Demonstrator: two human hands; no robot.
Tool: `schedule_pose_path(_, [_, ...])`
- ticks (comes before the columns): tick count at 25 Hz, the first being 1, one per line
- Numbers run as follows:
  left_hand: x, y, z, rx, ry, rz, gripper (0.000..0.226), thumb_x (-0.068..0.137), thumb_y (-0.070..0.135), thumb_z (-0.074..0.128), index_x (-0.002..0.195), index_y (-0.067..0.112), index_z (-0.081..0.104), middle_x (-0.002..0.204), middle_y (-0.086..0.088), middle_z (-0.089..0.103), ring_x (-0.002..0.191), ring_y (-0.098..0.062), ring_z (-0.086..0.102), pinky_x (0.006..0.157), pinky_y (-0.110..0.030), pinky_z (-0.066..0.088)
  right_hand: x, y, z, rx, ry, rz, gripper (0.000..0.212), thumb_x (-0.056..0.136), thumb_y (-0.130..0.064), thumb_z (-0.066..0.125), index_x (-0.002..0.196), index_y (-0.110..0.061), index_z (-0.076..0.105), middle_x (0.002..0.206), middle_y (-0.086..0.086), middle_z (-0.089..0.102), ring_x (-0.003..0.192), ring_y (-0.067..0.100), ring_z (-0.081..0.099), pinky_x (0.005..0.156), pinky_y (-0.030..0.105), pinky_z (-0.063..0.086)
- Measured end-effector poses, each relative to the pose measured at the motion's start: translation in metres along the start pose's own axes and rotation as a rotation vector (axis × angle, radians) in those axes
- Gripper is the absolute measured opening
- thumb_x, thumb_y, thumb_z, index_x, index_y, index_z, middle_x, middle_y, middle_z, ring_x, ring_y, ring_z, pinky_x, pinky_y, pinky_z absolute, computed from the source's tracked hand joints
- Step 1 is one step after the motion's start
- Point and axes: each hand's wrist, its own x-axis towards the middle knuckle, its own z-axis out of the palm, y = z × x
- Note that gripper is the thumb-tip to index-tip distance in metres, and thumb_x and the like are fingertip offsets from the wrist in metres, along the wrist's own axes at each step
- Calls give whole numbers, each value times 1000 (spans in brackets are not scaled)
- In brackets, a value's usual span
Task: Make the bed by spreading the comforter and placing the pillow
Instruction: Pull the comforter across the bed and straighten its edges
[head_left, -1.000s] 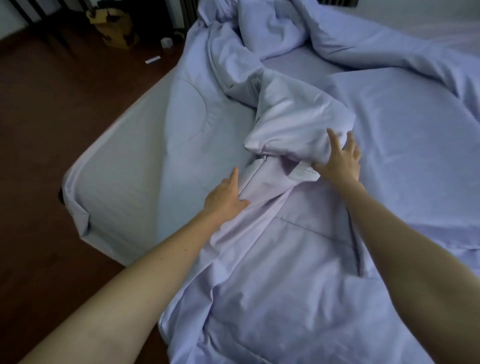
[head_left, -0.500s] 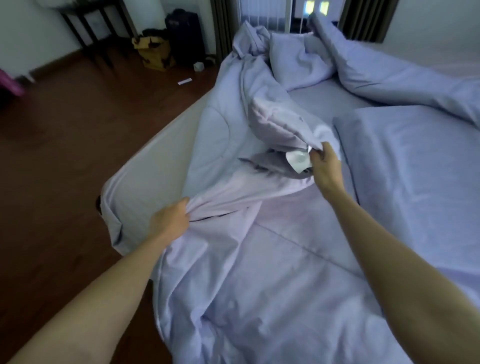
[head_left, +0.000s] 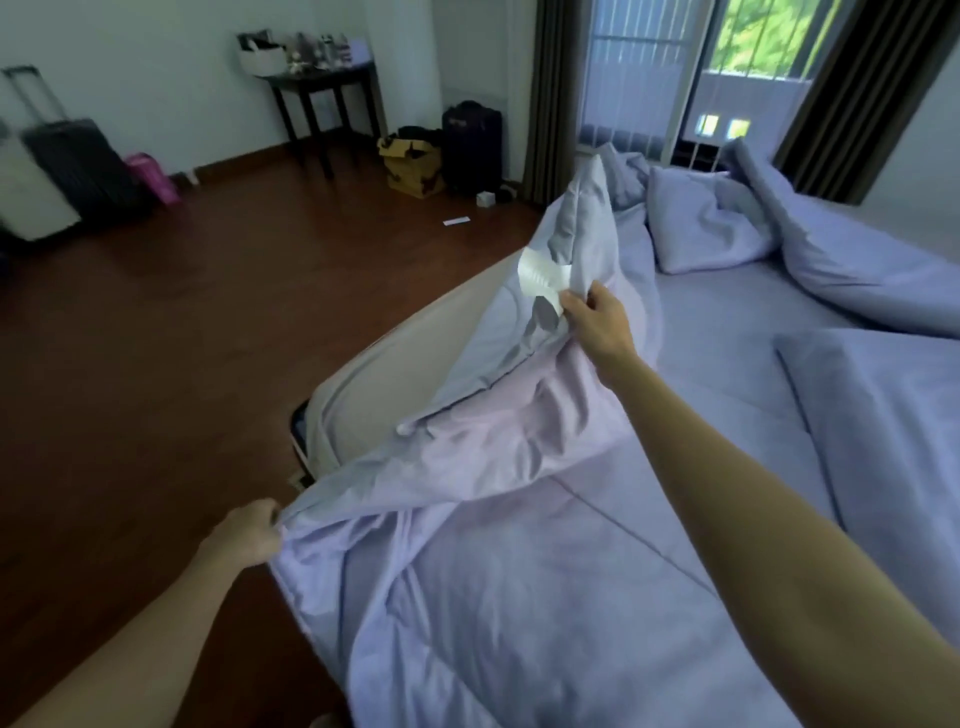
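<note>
Comforter (head_left: 519, 597), edge held off the mattress (head_left: 374, 400), likely for spreading: left hand (head_left: 249, 535) fingers curled round its corner, right hand (head_left: 597, 317) pinching beside care label (head_left: 540, 278)

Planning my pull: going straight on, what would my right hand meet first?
The right hand would push into the lifted comforter fold it grips, at the white tag; beyond, likely floor, depth unclear.
</note>
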Motion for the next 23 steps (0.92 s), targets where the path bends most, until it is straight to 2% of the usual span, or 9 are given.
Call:
schedule_pose_path(5, [53, 35, -13, -78, -200, 467, 34, 83, 39, 60, 113, 22, 53, 115, -4, 62, 102, -22, 61, 76, -31, 44, 9, 30, 78, 50, -6, 195, 11, 85, -19, 62, 79, -11, 58, 78, 6, 56, 73, 18, 52, 62, 24, 43])
schedule_pose_path(8, [82, 63, -13, -178, -384, 592, 54, 92, 35, 55, 139, 18, 36, 130, 2, 50, 118, -22, 53, 89, -33, 44, 5, 51, 107, -245, -98, 237, 17, 90, -21, 58, 102, -14, 66, 99, 10, 63, 91, 23, 57, 79, 31, 45])
schedule_pose_path(11, [106, 97, -12, -132, -403, 682, 58, 94, 31, 52, 144, 15, 30, 141, -9, 50, 123, -27, 52, 101, -37, 43, -29, 63, 92, -526, 199, 239, 35, 90, -20, 58, 124, -11, 59, 125, 13, 59, 116, 29, 54, 98, 32, 38])
schedule_pose_path(13, [111, 129, -14, -173, -362, 692, 58, 94, 38, 49, 144, 14, 30, 138, -14, 52, 121, -30, 54, 102, -40, 43, -65, 80, 64, -593, 544, 283, 37, 88, -18, 56, 125, -11, 57, 130, 16, 55, 121, 32, 50, 102, 35, 36])
schedule_pose_path(15, [100, 171, -17, -365, -306, 697, 65, 91, 47, 50, 143, 14, 27, 139, -15, 50, 123, -34, 52, 103, -40, 41, -108, 107, 42, -468, 720, 539, 41, 89, -22, 54, 128, -11, 53, 131, 20, 53, 121, 34, 48, 102, 39, 37])
schedule_pose_path(17, [84, 217, -17, -553, -270, 651, 76, 86, 52, 54, 143, 12, 24, 141, -15, 46, 127, -34, 48, 104, -36, 37, -138, 132, 39, -216, 664, 762, 46, 90, -29, 55, 133, -17, 46, 132, 16, 52, 117, 33, 50, 98, 42, 41])
schedule_pose_path(20, [87, 270, -17, -761, -261, 455, 93, 78, 56, 65, 146, 10, 21, 140, -17, 46, 123, -33, 51, 105, -38, 40, -146, 141, 61, 65, 413, 751, 54, 94, -33, 50, 144, -32, 29, 130, 3, 45, 109, 29, 50, 84, 40, 43])
schedule_pose_path(22, [104, 292, -20, -923, -382, 205, 99, 63, 60, 72, 141, 13, 33, 128, -16, 57, 106, -29, 63, 88, -39, 53, -139, 142, 77, 217, 374, 715, 59, 94, -36, 50, 145, -41, 21, 131, -4, 40, 117, 31, 50, 91, 46, 44])
schedule_pose_path(23, [119, 297, -23, -974, -480, 166, 81, 66, 52, 73, 130, 10, 47, 110, -13, 66, 87, -22, 69, 69, -32, 58, -134, 140, 85, 275, 365, 712, 62, 94, -36, 51, 145, -44, 18, 131, -6, 38, 121, 31, 49, 95, 48, 42])
